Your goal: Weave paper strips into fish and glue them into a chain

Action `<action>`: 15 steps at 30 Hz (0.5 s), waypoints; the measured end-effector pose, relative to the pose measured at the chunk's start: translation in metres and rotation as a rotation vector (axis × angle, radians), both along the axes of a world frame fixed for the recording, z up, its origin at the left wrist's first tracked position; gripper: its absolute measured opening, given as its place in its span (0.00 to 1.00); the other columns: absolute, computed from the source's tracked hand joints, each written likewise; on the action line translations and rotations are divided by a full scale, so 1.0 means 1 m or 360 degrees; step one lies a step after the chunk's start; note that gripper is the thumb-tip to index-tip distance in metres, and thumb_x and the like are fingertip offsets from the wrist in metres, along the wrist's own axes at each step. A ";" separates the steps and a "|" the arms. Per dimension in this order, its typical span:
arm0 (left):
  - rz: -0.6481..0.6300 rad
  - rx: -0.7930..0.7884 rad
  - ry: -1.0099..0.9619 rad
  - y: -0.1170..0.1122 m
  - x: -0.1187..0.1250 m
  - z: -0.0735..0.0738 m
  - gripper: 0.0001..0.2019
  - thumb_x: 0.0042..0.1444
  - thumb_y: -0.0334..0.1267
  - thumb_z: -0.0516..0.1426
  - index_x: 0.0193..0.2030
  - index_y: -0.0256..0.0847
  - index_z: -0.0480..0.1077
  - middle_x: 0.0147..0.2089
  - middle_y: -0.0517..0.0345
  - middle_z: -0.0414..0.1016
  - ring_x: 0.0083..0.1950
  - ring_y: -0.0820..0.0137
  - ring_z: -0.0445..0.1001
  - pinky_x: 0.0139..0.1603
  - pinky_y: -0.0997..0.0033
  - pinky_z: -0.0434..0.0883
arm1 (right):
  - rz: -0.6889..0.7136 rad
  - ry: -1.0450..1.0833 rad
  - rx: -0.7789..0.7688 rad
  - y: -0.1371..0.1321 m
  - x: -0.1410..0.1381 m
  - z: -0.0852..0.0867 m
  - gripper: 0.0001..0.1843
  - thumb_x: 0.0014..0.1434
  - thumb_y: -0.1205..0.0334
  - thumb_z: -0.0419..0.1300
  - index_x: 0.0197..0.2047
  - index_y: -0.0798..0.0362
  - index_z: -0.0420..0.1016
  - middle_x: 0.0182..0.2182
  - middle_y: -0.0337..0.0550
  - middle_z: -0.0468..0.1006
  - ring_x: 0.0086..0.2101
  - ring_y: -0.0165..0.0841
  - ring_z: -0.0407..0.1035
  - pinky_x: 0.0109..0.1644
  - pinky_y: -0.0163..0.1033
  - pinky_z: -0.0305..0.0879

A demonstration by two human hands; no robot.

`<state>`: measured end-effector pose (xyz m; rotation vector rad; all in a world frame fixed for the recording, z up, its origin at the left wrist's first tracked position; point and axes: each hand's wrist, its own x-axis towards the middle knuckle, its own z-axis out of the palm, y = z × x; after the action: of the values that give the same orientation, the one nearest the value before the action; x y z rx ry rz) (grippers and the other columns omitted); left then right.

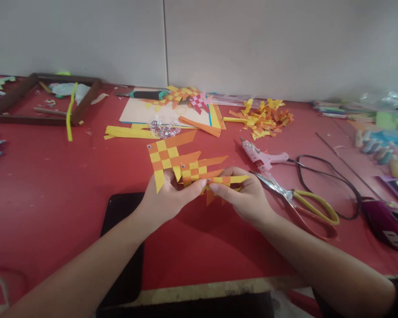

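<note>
Three woven paper fish in orange and yellow strips, each with a small googly eye, are held up together above the red table. The largest paper fish [164, 155] is at the left, a middle paper fish [195, 170] overlaps beside it, and the smallest paper fish [223, 180] is at the right. My left hand [170, 194] is closed around the lower edges of the left and middle fish. My right hand [243, 192] pinches the smallest one between thumb and fingers. Both thumbs almost meet near its eye. The fingers behind the fish are partly hidden.
Scissors [292, 196] and a pink glue gun [263, 157] with a black cord lie to the right. Behind are a heap of paper scraps [267, 119], yellow strips [128, 132] and a bag of googly eyes [165, 128]. A black phone [122, 247] lies front left; a brown frame [29, 119] stands farther back.
</note>
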<state>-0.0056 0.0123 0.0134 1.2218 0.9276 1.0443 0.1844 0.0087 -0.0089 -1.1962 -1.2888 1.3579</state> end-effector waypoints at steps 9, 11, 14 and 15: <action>-0.0046 -0.0018 0.0012 0.001 -0.002 -0.001 0.09 0.58 0.36 0.63 0.46 0.40 0.77 0.46 0.53 0.83 0.48 0.62 0.82 0.52 0.60 0.79 | 0.0013 0.0031 -0.0015 0.000 0.000 -0.002 0.16 0.50 0.53 0.74 0.28 0.53 0.74 0.22 0.37 0.77 0.21 0.24 0.66 0.24 0.31 0.62; -0.0063 -0.0030 -0.0004 0.001 -0.002 0.000 0.09 0.58 0.36 0.63 0.45 0.40 0.77 0.46 0.53 0.83 0.47 0.61 0.82 0.52 0.59 0.79 | 0.0003 0.0106 -0.0065 0.000 -0.001 -0.001 0.16 0.48 0.53 0.75 0.29 0.52 0.74 0.23 0.38 0.79 0.22 0.26 0.69 0.25 0.32 0.65; -0.0061 -0.0046 -0.0004 0.001 -0.002 0.000 0.10 0.57 0.37 0.63 0.46 0.40 0.77 0.47 0.52 0.83 0.49 0.60 0.82 0.53 0.58 0.79 | -0.0036 0.0214 -0.0148 0.001 -0.002 0.000 0.18 0.45 0.53 0.76 0.32 0.51 0.75 0.25 0.37 0.80 0.24 0.28 0.72 0.26 0.33 0.69; -0.0055 -0.0043 -0.0003 0.001 -0.002 0.000 0.10 0.57 0.37 0.64 0.46 0.40 0.77 0.48 0.52 0.83 0.49 0.59 0.82 0.53 0.58 0.78 | -0.0048 0.0240 -0.0162 0.002 -0.003 0.000 0.18 0.44 0.53 0.77 0.32 0.51 0.75 0.24 0.37 0.79 0.23 0.28 0.72 0.26 0.33 0.69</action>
<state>-0.0077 0.0137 0.0136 1.2105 0.9129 1.0025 0.1816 0.0102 -0.0085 -1.1534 -1.1030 1.4771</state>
